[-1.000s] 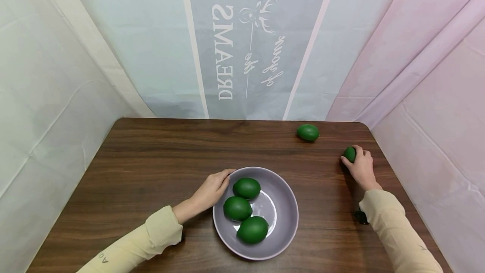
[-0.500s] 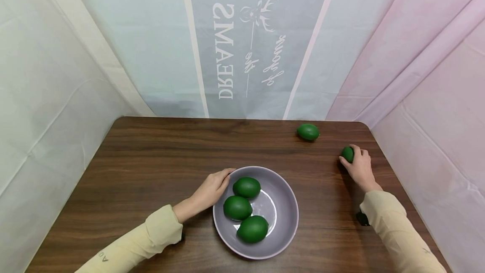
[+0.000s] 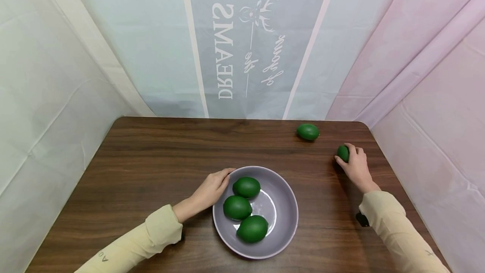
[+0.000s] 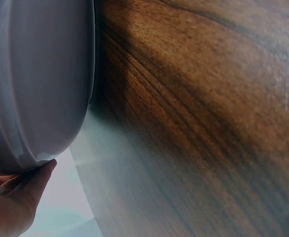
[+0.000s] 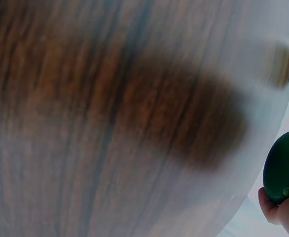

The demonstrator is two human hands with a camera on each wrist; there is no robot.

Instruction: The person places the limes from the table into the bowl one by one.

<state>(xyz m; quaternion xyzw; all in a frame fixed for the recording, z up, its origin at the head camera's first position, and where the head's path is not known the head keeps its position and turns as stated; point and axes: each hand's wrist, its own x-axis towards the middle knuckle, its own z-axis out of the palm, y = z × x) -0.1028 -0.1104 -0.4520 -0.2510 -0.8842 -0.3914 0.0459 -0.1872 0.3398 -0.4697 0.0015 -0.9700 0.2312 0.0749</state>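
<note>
My left hand [image 3: 211,188] holds the upper left rim of a grey-purple bowl [image 3: 282,218]. Close up in the left wrist view, its fingers [image 4: 36,182] lie against the side of the bowl [image 4: 51,74]. Inside the bowl, toward its left, are three green limes: an upper lime [image 3: 246,187], a middle lime [image 3: 237,207] and a lower lime [image 3: 252,228]. Over at the right, my right hand [image 3: 358,167] grips another lime [image 3: 342,153] between thumb and fingers. That lime [image 5: 285,165] also appears at the edge of the right wrist view.
One more lime [image 3: 308,132] lies near the back edge of the dark wooden table [image 3: 170,146], left of and beyond my right hand. Pale cloth [image 3: 159,45] hangs behind the table and on both sides.
My right hand has shifted slightly left with the lime in its grip. My left hand, the bowl and the limes in it have stayed in place.
</note>
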